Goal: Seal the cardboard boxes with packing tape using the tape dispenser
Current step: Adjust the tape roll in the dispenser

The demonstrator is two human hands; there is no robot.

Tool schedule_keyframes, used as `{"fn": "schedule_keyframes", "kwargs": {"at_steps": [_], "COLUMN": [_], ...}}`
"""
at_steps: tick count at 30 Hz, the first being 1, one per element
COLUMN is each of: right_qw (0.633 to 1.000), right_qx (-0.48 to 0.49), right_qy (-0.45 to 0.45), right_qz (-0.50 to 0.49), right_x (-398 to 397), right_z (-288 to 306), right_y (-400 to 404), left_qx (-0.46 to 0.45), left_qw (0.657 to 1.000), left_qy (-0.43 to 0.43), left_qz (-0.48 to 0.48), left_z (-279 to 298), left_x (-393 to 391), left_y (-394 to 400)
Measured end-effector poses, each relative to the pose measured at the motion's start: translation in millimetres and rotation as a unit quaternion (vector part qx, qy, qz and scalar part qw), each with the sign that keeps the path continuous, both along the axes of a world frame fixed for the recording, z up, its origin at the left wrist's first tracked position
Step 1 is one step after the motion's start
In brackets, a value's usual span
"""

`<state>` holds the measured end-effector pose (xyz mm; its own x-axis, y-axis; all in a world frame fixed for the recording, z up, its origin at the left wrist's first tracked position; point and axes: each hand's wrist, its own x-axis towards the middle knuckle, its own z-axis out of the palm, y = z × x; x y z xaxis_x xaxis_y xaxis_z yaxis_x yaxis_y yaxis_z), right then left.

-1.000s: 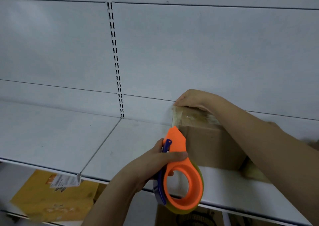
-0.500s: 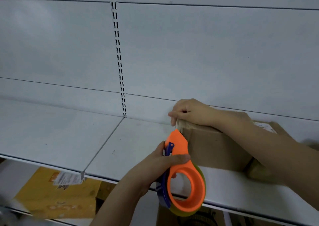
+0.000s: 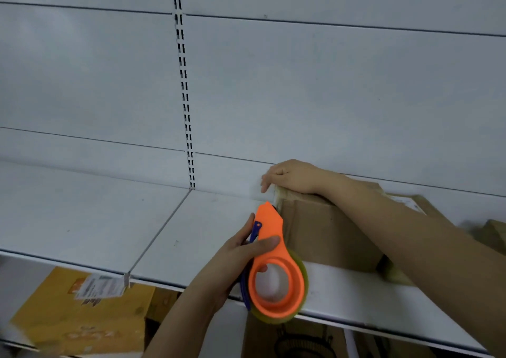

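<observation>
A brown cardboard box (image 3: 328,234) sits on a white metal shelf (image 3: 82,215), pushed back near the rear panel, and the person is working at its left end. The right hand (image 3: 293,178) lies over the top left corner of the box, fingers curled down over the edge where a strip of clear tape (image 3: 283,193) wraps the corner, so it looks to be pressing the tape end down and steadying the box at once. The left hand (image 3: 241,259) grips an orange tape dispenser (image 3: 273,262), thumb laid across its neck and fingers wrapped behind, with the roll hanging low in front of the shelf edge and the pointed cutter end raised against the box's left face just below that corner. Judging by this, the step in hand is finishing a run of tape down the end of the box: the strip is over the corner and the cutter is at the side. The next move seems to call for holding the corner firm with the right hand while the left tilts the dispenser so its blade bites and the tape tears clean, then a rub along the loose end to stick it flat. Whether the tape is already cut I cannot tell. Below the shelf lies a yellow package (image 3: 82,316) with a printed label.
</observation>
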<state>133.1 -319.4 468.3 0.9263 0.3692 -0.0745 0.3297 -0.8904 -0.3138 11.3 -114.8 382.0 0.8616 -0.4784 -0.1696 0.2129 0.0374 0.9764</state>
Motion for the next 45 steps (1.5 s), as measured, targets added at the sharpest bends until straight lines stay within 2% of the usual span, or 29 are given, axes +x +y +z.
{"fn": "schedule_keyframes", "kwargs": {"at_steps": [5, 8, 11, 15, 18, 23, 24, 25, 28, 30, 33, 36, 40, 45], "right_qw": [0.997, 0.994, 0.984, 0.996, 0.995, 0.995, 0.992, 0.983, 0.909, 0.88, 0.914, 0.947, 0.923, 0.934], "right_qx": [-0.004, 0.034, 0.039, 0.016, 0.039, 0.007, 0.006, 0.003, 0.054, 0.082, 0.01, -0.043, -0.069, -0.173], "right_qy": [0.011, -0.075, -0.17, -0.082, -0.074, -0.056, -0.091, -0.164, -0.406, -0.462, -0.4, -0.313, -0.378, -0.311], "right_qz": [-0.078, -0.073, -0.025, -0.023, -0.06, -0.082, -0.082, -0.079, -0.076, -0.079, -0.069, -0.065, -0.024, -0.008], "right_x": [-3, -12, -24, -35, -29, -20, -24, -31, -80, -137, -204, -230, -244, -256], "right_z": [4, 5, 7, -1, -5, -9, -6, -2, 5, -2, -46, -84, -83, -109], "right_y": [7, -1, -12, -18, -19, -20, -19, -17, -4, 11, 21, 13, 8, 18], "left_qx": [0.023, 0.016, 0.001, 0.005, 0.012, -0.029, -0.037, -0.045, -0.052, -0.056, -0.04, -0.007, -0.02, 0.03], "left_qw": [0.999, 0.999, 0.998, 0.998, 0.997, 0.998, 0.997, 0.997, 0.997, 0.996, 0.997, 0.998, 0.998, 0.998], "left_qy": [-0.028, -0.021, -0.014, -0.022, -0.036, -0.034, -0.028, -0.021, -0.016, -0.021, -0.017, -0.028, -0.009, 0.03], "left_qz": [0.001, 0.038, 0.058, 0.064, 0.067, 0.054, 0.056, 0.057, 0.06, 0.064, 0.056, 0.064, 0.054, 0.042], "left_z": [5, -1, -7, -10, -9, -12, -13, -14, -17, -20, -22, -24, -20, -15], "left_x": [0, -2, -5, -6, -8, -13, -13, -13, -13, -15, -17, -23, -22, -23], "left_y": [-5, -9, -10, -12, -14, -17, -18, -19, -22, -22, -26, -35, -37, -41]}}
